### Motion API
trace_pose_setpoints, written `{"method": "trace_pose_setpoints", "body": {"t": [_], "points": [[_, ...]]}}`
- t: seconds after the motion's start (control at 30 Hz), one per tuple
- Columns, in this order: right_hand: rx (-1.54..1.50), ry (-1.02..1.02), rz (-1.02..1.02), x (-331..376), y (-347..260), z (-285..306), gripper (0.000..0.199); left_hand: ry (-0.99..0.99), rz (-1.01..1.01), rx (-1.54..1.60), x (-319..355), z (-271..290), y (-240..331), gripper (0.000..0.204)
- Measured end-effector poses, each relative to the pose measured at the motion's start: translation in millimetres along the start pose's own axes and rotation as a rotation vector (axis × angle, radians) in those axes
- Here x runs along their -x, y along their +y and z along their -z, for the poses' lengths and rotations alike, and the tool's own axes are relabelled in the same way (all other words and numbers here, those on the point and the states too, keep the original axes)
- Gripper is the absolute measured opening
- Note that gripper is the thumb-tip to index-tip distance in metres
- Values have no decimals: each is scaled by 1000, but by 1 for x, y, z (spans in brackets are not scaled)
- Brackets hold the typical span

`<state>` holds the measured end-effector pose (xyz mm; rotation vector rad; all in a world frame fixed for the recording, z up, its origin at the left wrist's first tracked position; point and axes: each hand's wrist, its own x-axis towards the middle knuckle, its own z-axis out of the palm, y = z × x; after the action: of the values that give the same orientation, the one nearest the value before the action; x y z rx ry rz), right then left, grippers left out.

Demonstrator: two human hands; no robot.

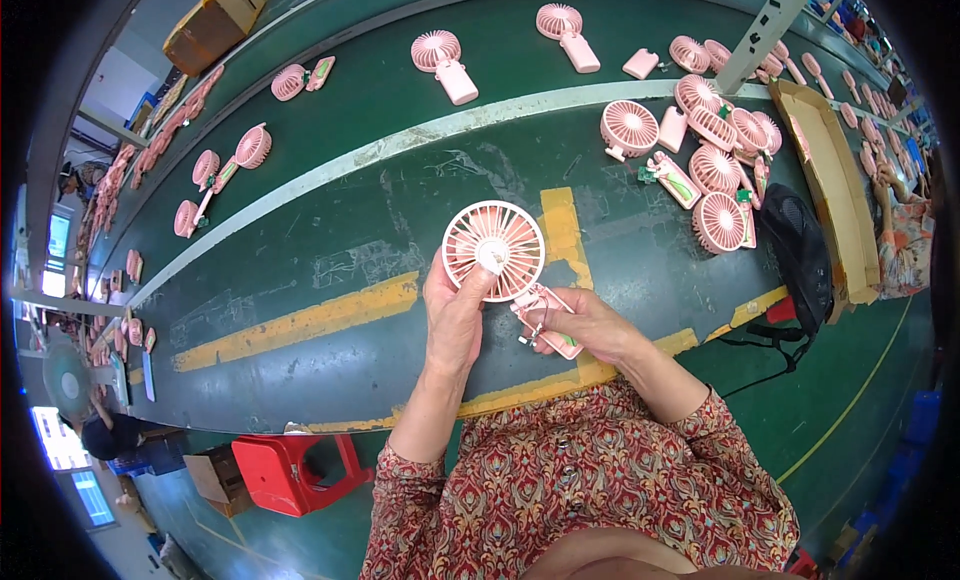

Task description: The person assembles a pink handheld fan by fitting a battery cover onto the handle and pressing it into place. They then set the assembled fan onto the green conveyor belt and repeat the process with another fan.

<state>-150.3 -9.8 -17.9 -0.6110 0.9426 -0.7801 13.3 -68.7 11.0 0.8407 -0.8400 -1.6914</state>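
Observation:
Between my hands is a pink handheld fan [510, 230], its round slatted head up and its handle slanting down to the right. My left hand [455, 315] grips the head from the left, thumb pressed near the hub. The fingers of my right hand [590, 328] close round the handle [548, 320], which lies open with small parts and a bit of green showing inside. What the right fingertips press on is partly hidden. On the right of the bench, a pile of pink fans [718, 168] lies beside a loose pink handle cover [673, 128].
The green bench [350, 220] carries worn yellow tape [300, 325]. Beyond a pale rail [400, 140], a green belt holds spaced fans [436, 52]. A black bag [797, 245] and cardboard tray [825, 200] stand right. A red stool [275, 475] is below left. Another person [905, 230] sits far right.

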Motion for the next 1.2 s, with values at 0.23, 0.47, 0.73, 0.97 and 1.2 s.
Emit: {"method": "trace_pose_setpoints", "body": {"t": [0.23,0.47,0.73,0.97,1.2], "points": [[-21,-15,165,12,7,-2,30,53,38,-26,5,1,-19,47],[136,-16,175,10,6,-1,34,67,80,6,7,5,-28,46],[123,89,149,-7,12,10,32,114,-474,-1088,5,3,-16,48],[32,208,83,-20,17,11,33,-120,-302,-1140,20,-12,-26,32],[16,197,119,-20,23,13,32,-40,96,-706,14,-13,-34,22]]}}
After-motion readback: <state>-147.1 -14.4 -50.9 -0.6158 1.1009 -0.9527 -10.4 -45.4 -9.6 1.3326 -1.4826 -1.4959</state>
